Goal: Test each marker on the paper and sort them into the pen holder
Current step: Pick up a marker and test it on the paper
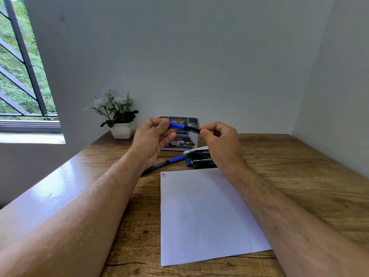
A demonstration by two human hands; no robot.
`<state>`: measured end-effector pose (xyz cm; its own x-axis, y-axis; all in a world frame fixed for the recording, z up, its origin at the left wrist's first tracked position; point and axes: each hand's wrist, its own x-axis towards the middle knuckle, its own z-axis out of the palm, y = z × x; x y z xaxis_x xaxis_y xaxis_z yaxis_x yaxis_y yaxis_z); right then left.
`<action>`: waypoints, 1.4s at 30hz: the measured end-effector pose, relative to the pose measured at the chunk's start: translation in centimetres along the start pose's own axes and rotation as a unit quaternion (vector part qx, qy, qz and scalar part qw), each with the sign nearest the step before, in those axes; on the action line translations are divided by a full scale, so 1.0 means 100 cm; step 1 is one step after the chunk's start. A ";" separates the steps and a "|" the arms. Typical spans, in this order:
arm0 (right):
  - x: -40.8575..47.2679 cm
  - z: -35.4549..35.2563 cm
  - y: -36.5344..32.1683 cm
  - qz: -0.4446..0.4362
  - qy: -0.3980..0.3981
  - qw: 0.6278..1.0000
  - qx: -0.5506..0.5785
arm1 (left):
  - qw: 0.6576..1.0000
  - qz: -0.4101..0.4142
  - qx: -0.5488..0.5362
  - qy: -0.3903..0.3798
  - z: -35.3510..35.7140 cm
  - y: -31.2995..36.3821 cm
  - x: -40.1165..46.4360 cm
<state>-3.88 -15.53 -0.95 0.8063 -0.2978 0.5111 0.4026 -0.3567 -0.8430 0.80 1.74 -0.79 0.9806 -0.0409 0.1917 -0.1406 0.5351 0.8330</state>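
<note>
I hold a blue-capped black marker (184, 127) level in the air in front of the grey pen holder (192, 124). My left hand (154, 140) pinches its blue cap and my right hand (219, 142) grips the black barrel. The white paper (205, 212) lies on the wooden table below, with a small blue scribble (164, 174) in its far left corner. Another blue-capped marker (165, 162) lies on the table under my left wrist. A pile of several markers (199, 159) sits between the paper and the holder, partly hidden by my right hand.
A white pot of artificial flowers (120, 124) stands at the table's back left, near the wall. A window with dark bars (22, 66) is at the far left. The wooden table (289, 176) meets walls at the back and on the right.
</note>
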 end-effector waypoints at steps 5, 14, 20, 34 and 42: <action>0.002 0.001 0.002 0.026 0.014 1.000 0.006 | 1.000 -0.001 -0.016 -0.004 0.006 -0.005 -0.001; -0.002 0.004 0.004 0.066 -0.005 0.998 0.016 | 1.000 -0.006 -0.015 -0.005 0.006 -0.005 -0.003; -0.005 0.015 0.007 0.066 -0.105 0.992 0.002 | 0.992 0.034 0.118 -0.006 0.017 -0.012 -0.009; -0.010 0.024 0.011 0.006 -0.160 0.975 -0.154 | 0.847 0.357 0.370 0.136 0.019 0.032 0.050; -0.010 0.029 0.010 -0.014 -0.165 0.972 -0.167 | 0.799 0.366 0.430 0.206 0.026 0.028 0.085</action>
<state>-3.08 -13.02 -2.78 0.9145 -0.0029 0.4045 0.3077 -0.6443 -0.7002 8.42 0.66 4.52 0.5299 0.3924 0.7518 -0.5654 -0.4973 0.6580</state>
